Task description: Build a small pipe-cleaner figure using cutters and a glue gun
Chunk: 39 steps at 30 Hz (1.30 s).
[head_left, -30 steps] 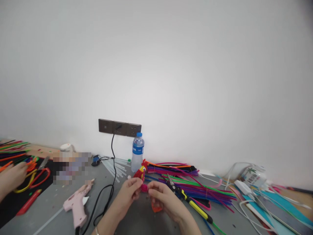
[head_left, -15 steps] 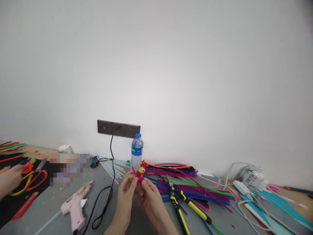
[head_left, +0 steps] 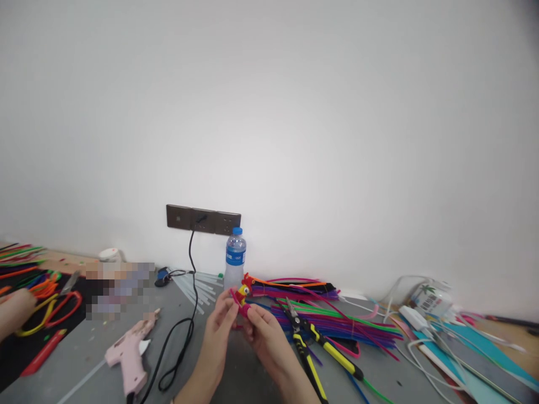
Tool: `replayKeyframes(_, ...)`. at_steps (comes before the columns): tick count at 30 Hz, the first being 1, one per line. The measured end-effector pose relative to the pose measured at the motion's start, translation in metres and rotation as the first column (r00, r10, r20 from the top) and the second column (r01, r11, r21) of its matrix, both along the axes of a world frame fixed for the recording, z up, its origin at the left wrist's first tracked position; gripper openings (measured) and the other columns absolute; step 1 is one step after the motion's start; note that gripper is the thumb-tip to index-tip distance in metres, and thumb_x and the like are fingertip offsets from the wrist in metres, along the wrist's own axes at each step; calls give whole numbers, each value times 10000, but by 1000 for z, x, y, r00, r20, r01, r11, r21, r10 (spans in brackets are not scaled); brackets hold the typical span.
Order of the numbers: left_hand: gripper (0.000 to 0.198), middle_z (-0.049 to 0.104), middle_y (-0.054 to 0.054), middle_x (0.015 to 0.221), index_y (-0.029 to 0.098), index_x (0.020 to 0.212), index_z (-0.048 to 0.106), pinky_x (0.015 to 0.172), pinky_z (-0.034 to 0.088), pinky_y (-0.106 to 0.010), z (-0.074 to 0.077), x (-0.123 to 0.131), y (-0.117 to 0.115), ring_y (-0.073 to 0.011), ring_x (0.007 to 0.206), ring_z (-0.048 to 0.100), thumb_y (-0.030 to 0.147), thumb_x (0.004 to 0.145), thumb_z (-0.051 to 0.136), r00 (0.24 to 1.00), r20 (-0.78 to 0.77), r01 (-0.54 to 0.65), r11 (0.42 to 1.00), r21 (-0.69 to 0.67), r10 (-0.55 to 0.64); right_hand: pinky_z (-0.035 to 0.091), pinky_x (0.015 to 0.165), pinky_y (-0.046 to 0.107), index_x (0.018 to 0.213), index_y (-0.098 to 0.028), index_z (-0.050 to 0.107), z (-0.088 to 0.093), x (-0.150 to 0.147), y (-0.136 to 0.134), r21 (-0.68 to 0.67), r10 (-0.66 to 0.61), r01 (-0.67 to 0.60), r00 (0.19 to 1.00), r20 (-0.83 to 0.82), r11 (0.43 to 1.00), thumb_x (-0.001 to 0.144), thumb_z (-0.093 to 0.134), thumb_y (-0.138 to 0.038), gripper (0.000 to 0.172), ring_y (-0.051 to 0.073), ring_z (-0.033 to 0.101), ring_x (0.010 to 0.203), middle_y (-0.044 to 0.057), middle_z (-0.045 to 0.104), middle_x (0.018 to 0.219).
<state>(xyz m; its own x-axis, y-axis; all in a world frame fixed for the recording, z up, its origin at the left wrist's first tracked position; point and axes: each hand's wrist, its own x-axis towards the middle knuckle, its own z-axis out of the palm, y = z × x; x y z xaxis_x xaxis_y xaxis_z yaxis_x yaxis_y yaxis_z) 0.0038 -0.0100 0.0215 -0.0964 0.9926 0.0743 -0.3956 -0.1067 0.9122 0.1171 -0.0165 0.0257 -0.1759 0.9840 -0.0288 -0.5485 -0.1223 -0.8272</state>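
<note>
My left hand (head_left: 219, 325) and my right hand (head_left: 263, 331) meet in front of me, fingers pinched on a pink pipe cleaner piece (head_left: 241, 306) held just above the grey table (head_left: 84, 365). Right behind it stands a small red and yellow pipe cleaner figure (head_left: 244, 289) with a googly eye. Yellow and black pliers (head_left: 314, 348) lie just right of my right hand. A pink glue gun (head_left: 128, 353) lies to the left of my left hand.
A water bottle (head_left: 234, 258) stands by the wall under a socket strip (head_left: 204, 220) with a black cable (head_left: 181, 336). Bundles of coloured pipe cleaners (head_left: 337, 320) lie right. Another person's hand (head_left: 14, 311) rests at far left among pipe cleaners. White cables and teal sheets (head_left: 467, 348) lie far right.
My hands drew closer together and lifted the pink piece a little toward the figure. The orange scrap near my right hand is no longer visible. The other person's hand slid left.
</note>
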Motion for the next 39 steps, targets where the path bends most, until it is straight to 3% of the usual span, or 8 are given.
replayKeyframes(3, 350, 557, -115, 1361, 157, 712, 733, 654, 511, -258, 0, -3, 2, -264, 975, 619, 501, 651, 758, 999, -4, 36, 999, 7, -35, 217, 502, 219, 628, -164, 562, 0, 2, -1, 16, 31, -31, 999, 25, 999, 612, 825, -477, 409, 83, 321, 502, -55, 449, 522)
replayKeyframes(8, 289, 570, -106, 1348, 165, 685, 742, 943, 448, -338, 3, -7, 3, -307, 1198, 507, 453, 676, 761, 979, 62, 194, 981, 4, -193, 224, 499, 210, 605, -162, 557, 3, 8, -3, 48, 104, -109, 990, 97, 993, 637, 814, -452, 389, 73, 335, 491, -56, 460, 522)
replayKeyframes(13, 238, 576, -120, 1341, 171, 649, 744, 1037, 355, -419, 9, -18, 2, -327, 1282, 432, 401, 712, 750, 859, 74, 509, 861, -17, -507, 192, 442, 208, 628, -147, 605, 7, 20, -7, 20, 175, -184, 961, 213, 983, 638, 802, -439, 353, 67, 355, 466, -44, 499, 525)
replayKeyframes(19, 260, 568, -143, 1336, 176, 615, 743, 1106, 221, -471, 14, -29, 1, -343, 1355, 336, 423, 695, 767, 778, -113, 617, 786, -44, -618, 175, 415, 193, 650, -145, 632, 9, 33, -8, -87, 299, -286, 904, 306, 954, 615, 824, -381, 306, 50, 380, 452, -49, 524, 530)
replayKeyframes(26, 358, 594, -168, 1299, 136, 702, 753, 985, 384, -434, 6, -27, 6, -332, 1184, 510, 494, 712, 730, 820, -17, 567, 816, -109, -572, 233, 431, 187, 614, -145, 594, 9, 34, -6, -50, 217, -211, 937, 274, 976, 598, 834, -425, 369, 51, 392, 451, -58, 504, 508)
replayKeyframes(32, 278, 595, -162, 1302, 127, 644, 726, 893, 444, -363, 5, -24, 6, -293, 1089, 562, 396, 700, 773, 844, 49, 536, 839, -93, -534, 224, 438, 189, 613, -143, 583, 7, 32, -5, -56, 222, -215, 941, 254, 975, 608, 831, -442, 388, 56, 407, 459, -48, 511, 514)
replayKeyframes(36, 262, 656, -131, 1214, 156, 707, 739, 886, 454, -364, 4, -15, 7, -270, 1026, 590, 399, 642, 812, 928, 160, 350, 935, -62, -337, 252, 460, 185, 660, -155, 577, 3, 20, -3, -51, 128, -123, 986, 102, 991, 611, 828, -476, 411, 55, 407, 467, -51, 517, 553)
replayKeyframes(39, 286, 665, -118, 1188, 155, 592, 699, 890, 457, -375, 1, -10, 8, -280, 1021, 595, 404, 585, 839, 966, 180, 191, 981, -26, -183, 250, 454, 184, 717, -163, 587, 0, 7, -1, -81, 59, -60, 998, -18, 995, 563, 858, -478, 443, 59, 394, 465, -58, 516, 551)
